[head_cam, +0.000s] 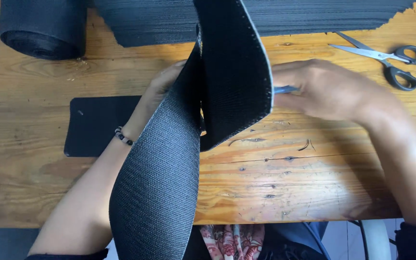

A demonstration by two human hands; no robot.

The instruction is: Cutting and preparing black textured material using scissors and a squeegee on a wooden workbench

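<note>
- Right hand (326, 90): fingers closed in a pinch on the pale edge of a wide black webbing strip (232, 72); a small bluish object sits between the fingertips at that edge, too blurred to identify.
- Left hand (162, 89): mostly hidden behind the strip, fingers curled against its back side; cannot tell how firmly it grips. A dark beaded bracelet (123, 136) sits on that wrist.
- Webbing strip: held up off the bench (290, 183), folded over on itself between the two hands. Its long tail runs down toward the camera, across the left forearm and past the near bench edge. The surface is coarse and ribbed.
- Flat black sheet (97, 125): lies on the bench under the left forearm, just left of the strip.
- Scissors (386, 60): black handles, blades closed, on the bench beyond the right hand, well apart from it.
- Roll of black material (42, 26): far left corner.
- Stack of dark ribbed fabric (160, 19): along the far edge, behind the raised strip.
</note>
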